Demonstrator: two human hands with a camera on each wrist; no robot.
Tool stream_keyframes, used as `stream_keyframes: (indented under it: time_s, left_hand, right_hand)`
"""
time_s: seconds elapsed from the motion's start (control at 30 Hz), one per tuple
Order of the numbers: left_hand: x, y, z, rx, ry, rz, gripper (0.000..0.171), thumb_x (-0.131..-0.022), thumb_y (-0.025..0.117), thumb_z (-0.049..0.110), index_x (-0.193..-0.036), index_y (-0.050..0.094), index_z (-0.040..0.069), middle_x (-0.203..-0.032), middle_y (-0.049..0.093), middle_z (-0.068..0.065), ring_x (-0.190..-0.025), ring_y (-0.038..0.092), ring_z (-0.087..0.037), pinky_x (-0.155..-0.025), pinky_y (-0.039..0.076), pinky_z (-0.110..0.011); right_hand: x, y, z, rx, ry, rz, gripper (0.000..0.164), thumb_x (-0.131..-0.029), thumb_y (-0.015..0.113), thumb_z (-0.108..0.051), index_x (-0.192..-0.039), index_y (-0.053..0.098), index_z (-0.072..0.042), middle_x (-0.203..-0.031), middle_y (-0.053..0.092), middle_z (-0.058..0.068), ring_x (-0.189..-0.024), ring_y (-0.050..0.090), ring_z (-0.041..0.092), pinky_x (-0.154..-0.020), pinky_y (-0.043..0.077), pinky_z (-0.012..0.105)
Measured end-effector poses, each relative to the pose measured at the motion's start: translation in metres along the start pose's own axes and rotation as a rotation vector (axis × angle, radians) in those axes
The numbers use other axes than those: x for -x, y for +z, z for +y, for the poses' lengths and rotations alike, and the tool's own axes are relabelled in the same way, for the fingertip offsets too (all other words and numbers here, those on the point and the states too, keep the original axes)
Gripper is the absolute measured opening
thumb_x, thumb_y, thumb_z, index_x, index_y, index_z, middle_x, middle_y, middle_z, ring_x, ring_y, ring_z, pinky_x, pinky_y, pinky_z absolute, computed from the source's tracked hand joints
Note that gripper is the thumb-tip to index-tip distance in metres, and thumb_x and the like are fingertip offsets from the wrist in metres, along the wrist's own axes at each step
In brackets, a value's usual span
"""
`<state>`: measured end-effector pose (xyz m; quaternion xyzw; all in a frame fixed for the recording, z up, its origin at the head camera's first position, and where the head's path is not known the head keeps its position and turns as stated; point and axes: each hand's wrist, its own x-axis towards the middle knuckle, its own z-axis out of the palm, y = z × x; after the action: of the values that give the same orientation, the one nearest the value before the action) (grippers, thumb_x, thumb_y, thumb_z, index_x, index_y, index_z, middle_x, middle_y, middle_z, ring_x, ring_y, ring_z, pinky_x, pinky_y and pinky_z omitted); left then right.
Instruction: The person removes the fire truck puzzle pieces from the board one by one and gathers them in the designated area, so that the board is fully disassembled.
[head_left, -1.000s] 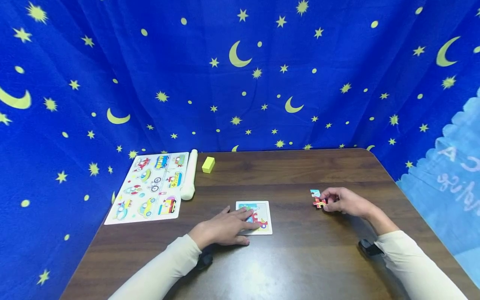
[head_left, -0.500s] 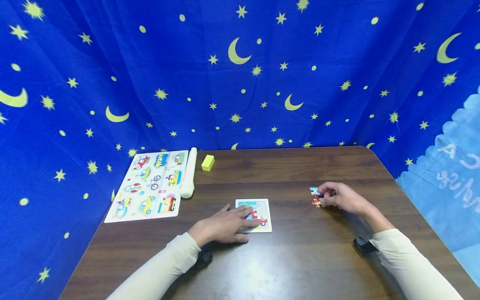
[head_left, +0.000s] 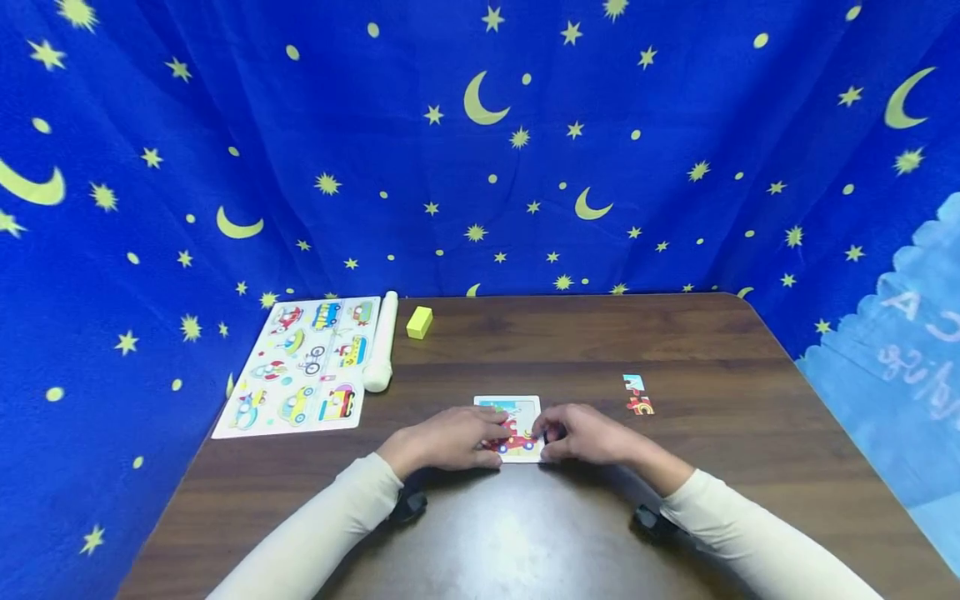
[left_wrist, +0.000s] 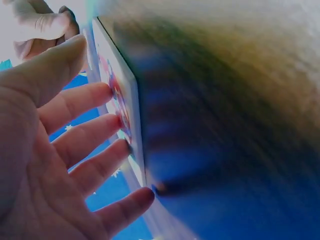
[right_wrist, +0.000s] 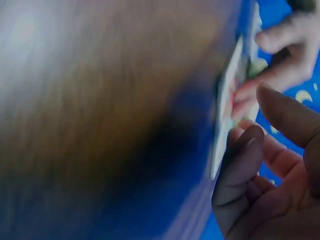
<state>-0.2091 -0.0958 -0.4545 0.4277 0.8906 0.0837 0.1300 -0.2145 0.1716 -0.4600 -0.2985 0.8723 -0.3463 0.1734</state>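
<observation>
In the head view a small framed jigsaw puzzle (head_left: 531, 403) with a red vehicle picture lies mid-table. My left hand (head_left: 450, 437) rests on its left part. Its fingertips touch the picture and frame in the left wrist view, the fingers (left_wrist: 85, 105) spread. At the puzzle's right edge is my right hand (head_left: 588, 433), fingers bent, fingertips right at the frame. Thumb and fingers (right_wrist: 242, 167) stand apart in the right wrist view, with no piece showing between them. Further right lie a blue-and-white jigsaw piece (head_left: 633, 382) and a red jigsaw piece (head_left: 641, 406).
A white puzzle board (head_left: 281, 392) with vehicle pictures lies at the left back, beside a rolled whitish tube (head_left: 382, 346). Near the back edge sits a yellow block (head_left: 420, 322). Blue star-print cloth (head_left: 405, 150) hangs behind the brown table (head_left: 585, 333).
My right hand has left the loose pieces and come left to the puzzle's right edge. The two loose pieces stay visible. My left hand remains on the puzzle, its fingers slightly more bent.
</observation>
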Motion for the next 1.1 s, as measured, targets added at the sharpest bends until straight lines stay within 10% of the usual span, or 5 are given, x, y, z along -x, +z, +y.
stream_keyframes:
  time_s: [0.5, 1.1]
  left_hand:
    - [-0.006, 0.001, -0.004, -0.016, -0.153, 0.084, 0.050, -0.101, 0.061, 0.046, -0.145, 0.059, 0.023, -0.155, 0.050, -0.006, -0.146, 0.043, -0.031, -0.116, 0.029, -0.065]
    - [-0.012, 0.008, 0.000, -0.081, -0.231, 0.092, 0.048, -0.099, 0.063, 0.048, -0.143, 0.061, 0.030, -0.154, 0.050, -0.009, -0.144, 0.044, -0.037, -0.112, 0.031, -0.071]
  right_hand:
    - [-0.012, 0.021, -0.013, 0.223, 0.120, 0.091, 0.024, -0.075, 0.086, -0.015, -0.086, 0.066, -0.015, -0.072, 0.058, -0.009, -0.065, 0.052, 0.008, -0.062, 0.043, 0.028]
    - [-0.016, 0.020, -0.010, 0.242, 0.033, 0.090, 0.028, -0.071, 0.087, -0.013, -0.082, 0.061, -0.015, -0.073, 0.054, -0.008, -0.067, 0.048, 0.007, -0.061, 0.041, 0.025]
